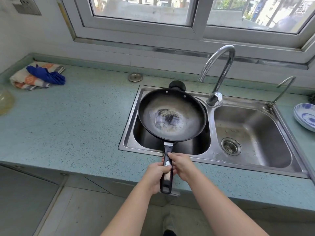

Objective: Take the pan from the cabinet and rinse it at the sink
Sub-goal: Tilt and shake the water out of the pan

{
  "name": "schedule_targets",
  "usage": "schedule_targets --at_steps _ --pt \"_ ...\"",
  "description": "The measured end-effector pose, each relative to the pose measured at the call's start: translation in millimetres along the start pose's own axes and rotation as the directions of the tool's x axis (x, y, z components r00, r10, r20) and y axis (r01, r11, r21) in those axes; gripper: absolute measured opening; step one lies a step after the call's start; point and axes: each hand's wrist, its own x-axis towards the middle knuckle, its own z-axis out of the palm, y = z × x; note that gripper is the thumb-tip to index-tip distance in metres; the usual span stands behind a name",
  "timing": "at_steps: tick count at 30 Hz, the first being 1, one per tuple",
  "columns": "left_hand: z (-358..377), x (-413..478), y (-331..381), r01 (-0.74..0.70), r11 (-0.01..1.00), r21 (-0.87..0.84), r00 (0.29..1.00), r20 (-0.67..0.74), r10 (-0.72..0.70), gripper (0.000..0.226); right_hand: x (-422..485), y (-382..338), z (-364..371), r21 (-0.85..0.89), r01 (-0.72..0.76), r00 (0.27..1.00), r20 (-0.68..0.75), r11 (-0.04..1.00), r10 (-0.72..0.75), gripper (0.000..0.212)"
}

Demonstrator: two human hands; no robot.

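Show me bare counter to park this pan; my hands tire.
The widest bare patch is the counter between the folded cloths and the sink. The right basin is empty. Right of the sink it is crowded by a plate.

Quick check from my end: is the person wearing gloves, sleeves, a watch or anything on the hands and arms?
No. The left hand and right hand are bare, without gloves, rings or a watch. Both forearms are uncovered as far as the frame shows; no sleeve is visible.

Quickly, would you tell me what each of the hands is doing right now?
Left hand: closed around the pan handle.
Right hand: also gripping the pan handle, higher up.
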Motion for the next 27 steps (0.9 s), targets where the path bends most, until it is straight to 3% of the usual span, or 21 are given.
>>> schedule_targets --at_steps 11,14,20,23,27 --pt "2.2 -7.5 -1.1 0.028 1.000 0.003 1.000 0.004 -0.028 0.011 5.5 1.7 -0.3 0.083 -0.054 0.999 0.013 0.995 0.053 0.015" --pt "5.7 -11.3 -0.4 0.031 0.996 0.083 0.999 -0.017 -0.029 0.006 7.8 1.2 0.8 0.152 -0.063 0.998 0.035 0.986 0.058 0.016" --pt "15.4 -13.2 -2.0 -0.004 0.984 0.180 0.990 -0.141 0.030 0.022 8.1 -6.4 3.9 0.226 -0.154 0.980 0.159 0.962 0.120 0.022" --pt "20.7 -13.0 -1.7 -0.028 0.972 0.233 0.973 -0.215 0.080 0.023 6.7 -12.4 6.4 0.174 -0.140 0.980 0.164 0.975 0.111 0.026" --pt "26.5 -13.3 0.4 -0.028 0.940 0.340 0.964 -0.241 0.116 0.019 5.2 -22.3 5.0 -0.029 -0.053 0.992 0.113 0.998 0.056 0.028"
